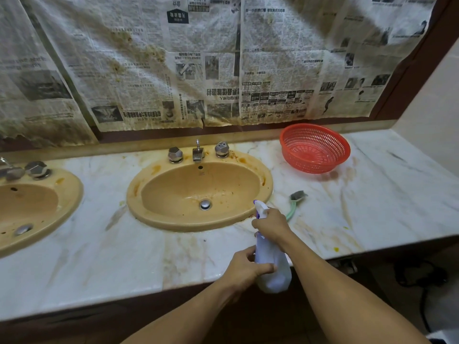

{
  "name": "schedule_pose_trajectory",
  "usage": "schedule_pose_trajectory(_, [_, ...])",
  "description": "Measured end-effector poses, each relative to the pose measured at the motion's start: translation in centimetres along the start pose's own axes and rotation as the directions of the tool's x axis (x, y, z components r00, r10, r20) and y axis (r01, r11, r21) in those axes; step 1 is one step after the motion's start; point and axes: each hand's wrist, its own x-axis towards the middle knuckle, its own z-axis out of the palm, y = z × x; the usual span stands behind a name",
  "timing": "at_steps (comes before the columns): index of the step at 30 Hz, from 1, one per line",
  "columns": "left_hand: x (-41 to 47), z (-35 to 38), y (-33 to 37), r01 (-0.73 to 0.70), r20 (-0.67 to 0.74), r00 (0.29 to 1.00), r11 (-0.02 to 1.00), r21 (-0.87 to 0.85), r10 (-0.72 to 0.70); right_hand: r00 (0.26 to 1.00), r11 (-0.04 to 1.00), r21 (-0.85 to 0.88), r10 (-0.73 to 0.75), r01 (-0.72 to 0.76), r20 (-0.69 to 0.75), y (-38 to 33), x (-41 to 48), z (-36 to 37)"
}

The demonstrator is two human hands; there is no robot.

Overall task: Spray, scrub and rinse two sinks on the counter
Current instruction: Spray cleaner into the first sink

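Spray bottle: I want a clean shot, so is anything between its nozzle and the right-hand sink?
Nothing visible. The spray bottle, gripped by the right hand at the trigger and the left hand at the body, points over the sink rim; the brush and red basket lie off to the right.

We see a white marble surface [372,194], veined and stained brown, with a dark band along its front edge. Behind it, stained newspaper sheets [223,58] hang across the back wall inside a dark brown frame [409,70]. A pale wall [434,115] rises at the surface's right end. Below that end we make out the dim floor [444,309] and a black cable [422,309].
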Motion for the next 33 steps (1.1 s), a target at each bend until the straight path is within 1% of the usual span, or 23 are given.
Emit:
schedule_pose_trajectory(3, [2.1,0.2,2.1,-0.008,0.029,1.0,0.997,0.074,0.006,0.998,0.999,0.017,-0.028,0.029,-0.053,0.3,1.7,-1.6])
schedule_pose_trajectory(7, [4.3,0.7,4.3,-0.013,0.085,0.996,0.998,0.067,0.008,0.991,0.999,-0.01,-0.034,0.033,-0.133,0.7,3.9,-3.8])
schedule_pose_trajectory(9, [5.1,0.9,5.0,-0.013,0.09,0.996,0.998,0.062,0.007,0.989,1.0,-0.014,-0.025,0.023,-0.144,0.7,4.9,-4.5])
schedule_pose_trajectory(11, [5.9,1.0,5.3,-0.008,0.083,0.997,0.999,0.041,0.004,0.993,1.0,0.002,-0.017,0.017,-0.116,0.7,5.6,-4.9])
schedule_pose_trajectory(14, [6.9,1.0,5.7,0.008,0.07,0.998,1.0,0.001,-0.008,0.999,0.999,0.013,-0.028,0.029,-0.032,0.8,7.1,-5.3])
schedule_pose_trajectory(16, [7.5,0.9,6.0,0.012,0.042,0.999,1.0,-0.026,-0.011,0.999,0.996,0.075,-0.047,0.046,0.009,0.7,8.4,-5.2])
schedule_pose_trajectory(19, [8.4,0.4,6.5,-0.006,0.002,1.0,0.999,-0.048,0.006,0.998,0.993,0.096,-0.064,0.064,-0.006,-0.4,9.6,-5.2])
schedule_pose_trajectory(23, [9.2,-0.7,7.7,-0.025,-0.03,0.999,0.998,-0.053,0.023,0.993,0.992,0.045,-0.114,0.114,0.005,-1.9,11.1,-5.2])
schedule_pose_trajectory(27, [9.8,-1.8,8.1,-0.017,-0.056,0.998,0.998,-0.065,0.013,0.995,0.994,0.052,-0.098,0.096,0.024,-2.9,12.2,-4.7])
schedule_pose_trajectory(31, [10.2,-2.5,7.7,-0.011,-0.073,0.997,0.994,-0.105,0.004,0.983,0.99,0.098,-0.119,0.105,0.141,-3.7,13.3,-4.0])
schedule_pose_trajectory(33, [10.5,-3.0,7.6,-0.013,-0.083,0.997,0.993,-0.113,0.003,0.983,0.991,0.079,-0.121,0.111,0.14,-4.1,13.9,-3.6])
